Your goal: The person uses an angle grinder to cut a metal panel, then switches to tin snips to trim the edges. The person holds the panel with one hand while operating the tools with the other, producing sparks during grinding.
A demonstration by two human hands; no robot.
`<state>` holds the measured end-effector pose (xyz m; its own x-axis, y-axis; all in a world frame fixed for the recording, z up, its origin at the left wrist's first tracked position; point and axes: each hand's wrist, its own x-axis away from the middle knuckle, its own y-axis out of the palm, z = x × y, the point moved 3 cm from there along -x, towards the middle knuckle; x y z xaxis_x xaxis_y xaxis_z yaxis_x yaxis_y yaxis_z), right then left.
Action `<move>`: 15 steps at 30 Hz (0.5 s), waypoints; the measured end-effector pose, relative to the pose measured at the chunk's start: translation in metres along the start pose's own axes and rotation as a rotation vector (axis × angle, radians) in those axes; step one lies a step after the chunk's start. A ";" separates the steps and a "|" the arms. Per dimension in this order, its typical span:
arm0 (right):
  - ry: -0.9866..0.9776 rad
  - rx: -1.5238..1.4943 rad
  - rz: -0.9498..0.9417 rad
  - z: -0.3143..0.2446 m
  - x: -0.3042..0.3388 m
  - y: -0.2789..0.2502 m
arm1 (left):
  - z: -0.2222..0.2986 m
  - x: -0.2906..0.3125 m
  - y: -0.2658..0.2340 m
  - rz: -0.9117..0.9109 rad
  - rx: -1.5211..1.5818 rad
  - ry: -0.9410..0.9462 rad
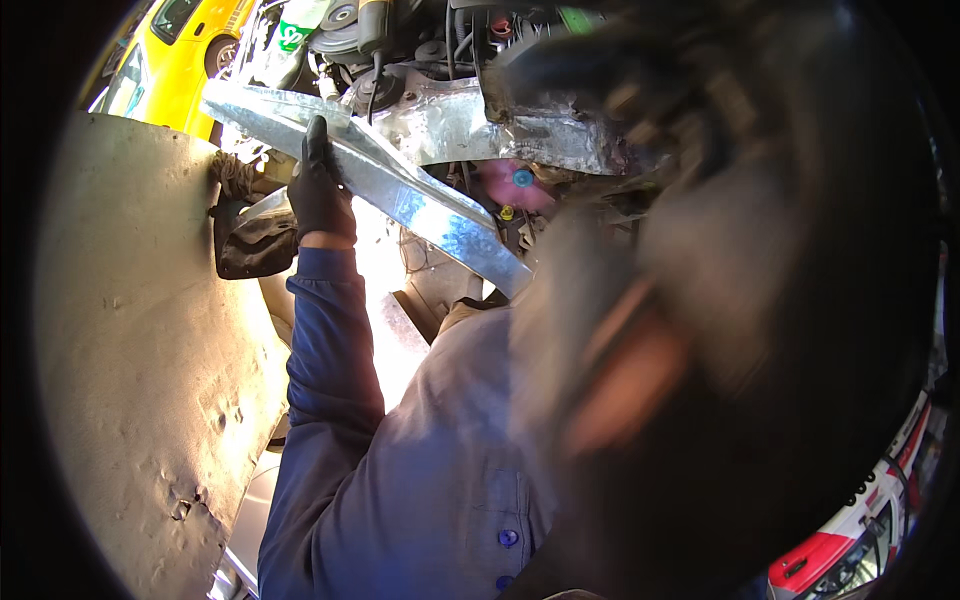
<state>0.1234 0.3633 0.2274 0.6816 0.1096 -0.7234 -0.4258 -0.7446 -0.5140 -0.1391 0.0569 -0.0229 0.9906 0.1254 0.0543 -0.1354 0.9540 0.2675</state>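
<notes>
My left hand (322, 195), in a black glove, is closed around a long bent sheet-metal strip (430, 218). A finger or thumb lies up across its shiny face. The strip slants from upper left down toward the middle, in front of an open engine bay (430, 75); its lower right end reaches my blue work jacket (440, 420). A large dark, motion-smeared shape (700, 260) fills the right side very close to me. It looks like my raised right hand and arm, with a patch of bare skin, but its fingers cannot be made out.
A worn, dented beige panel (150, 330) stands at the left. Behind the strip are a scuffed metal crossmember (440, 120), a pink reservoir with a blue cap (522, 180) and a green-labelled bottle (295, 30). A yellow vehicle (180, 60) stands far left, a red-and-white object (830, 545) lower right.
</notes>
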 end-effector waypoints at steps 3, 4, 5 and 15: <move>0.102 0.175 0.044 0.020 -0.005 -0.007 | 0.000 0.005 0.000 -0.029 -0.281 0.151; 0.127 0.320 0.042 0.029 -0.007 -0.008 | -0.002 0.005 -0.005 -0.043 -0.182 0.090; 0.161 0.484 0.020 0.042 -0.007 -0.007 | -0.007 0.003 -0.011 0.033 -0.148 -0.027; 0.699 0.029 0.323 0.184 0.058 -0.001 | -0.033 -0.026 -0.042 -0.176 -0.772 0.329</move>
<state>0.0541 0.4918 0.1009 0.7341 -0.5593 -0.3850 -0.6766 -0.6501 -0.3458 -0.1584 0.0223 -0.0672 0.9671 -0.0828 -0.2407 -0.0477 0.8699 -0.4909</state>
